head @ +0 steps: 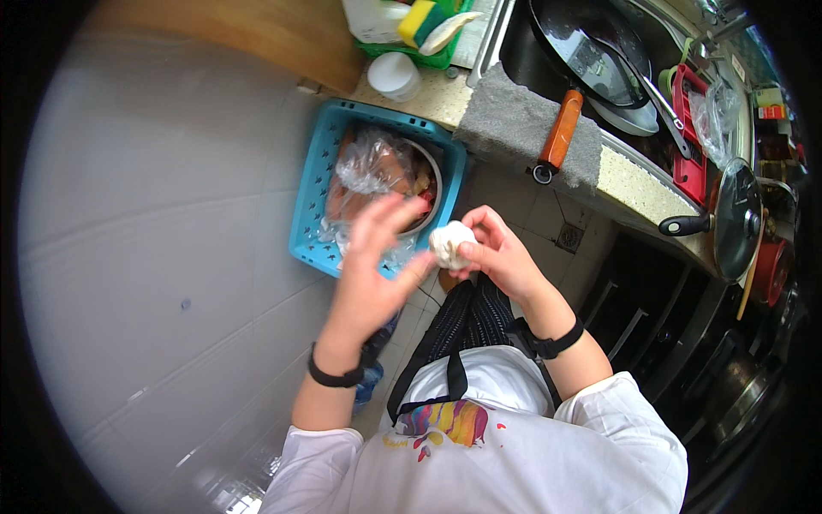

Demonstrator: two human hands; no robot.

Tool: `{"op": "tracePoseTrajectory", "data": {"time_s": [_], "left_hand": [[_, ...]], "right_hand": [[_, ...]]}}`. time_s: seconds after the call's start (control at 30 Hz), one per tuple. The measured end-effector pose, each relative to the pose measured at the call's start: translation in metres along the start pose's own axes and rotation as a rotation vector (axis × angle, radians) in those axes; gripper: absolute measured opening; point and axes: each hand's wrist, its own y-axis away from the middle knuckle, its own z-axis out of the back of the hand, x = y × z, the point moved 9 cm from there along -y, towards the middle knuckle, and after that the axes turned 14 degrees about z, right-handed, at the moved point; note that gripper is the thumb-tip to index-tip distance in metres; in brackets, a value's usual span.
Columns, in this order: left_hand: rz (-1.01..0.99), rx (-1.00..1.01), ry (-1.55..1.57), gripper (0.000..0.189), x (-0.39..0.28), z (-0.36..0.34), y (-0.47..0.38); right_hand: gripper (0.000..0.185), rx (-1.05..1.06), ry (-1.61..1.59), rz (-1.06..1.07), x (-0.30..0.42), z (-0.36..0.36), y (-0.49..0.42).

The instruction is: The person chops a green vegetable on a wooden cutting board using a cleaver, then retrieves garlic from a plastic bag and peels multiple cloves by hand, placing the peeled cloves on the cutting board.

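Note:
A white garlic bulb (453, 245) sits between the thumb and fingers of my right hand (504, 257), held up at chest height. Beside it, my left hand (372, 263) is spread with its fingers apart and blurred by motion. Its thumb tip reaches the bulb's left edge; whether it touches cannot be made out. Below and beyond both hands stands a blue plastic basket (308, 193). Inside the basket are a round white-rimmed container (438, 186), a crumpled clear plastic bag (369, 164) and orange-brown items, partly hidden by my left hand.
A frying pan with a wooden handle (562, 128) rests over the sink, its handle jutting past a grey cloth (514, 96) on the counter edge. A glass lid (737, 218) leans at the right. A white-lidded jar (394, 76) stands behind the basket. A tiled wall (160, 257) bounds the left.

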Motion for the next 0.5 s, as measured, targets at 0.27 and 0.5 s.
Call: {"op": "tracePoseTrajectory", "data": {"time_s": [0.27, 0.5], "left_hand": [[-0.113, -0.268, 0.181, 0.027, 0.003, 0.019, 0.110], [-0.027, -0.273, -0.287, 0.009, 0.068, 0.046, 0.202]], "right_hand": [[0.043, 0.167, 0.302, 0.027, -0.024, -0.079, 0.057], [0.031, 0.135, 0.483, 0.057, -0.105, -0.150, 0.101]]}}
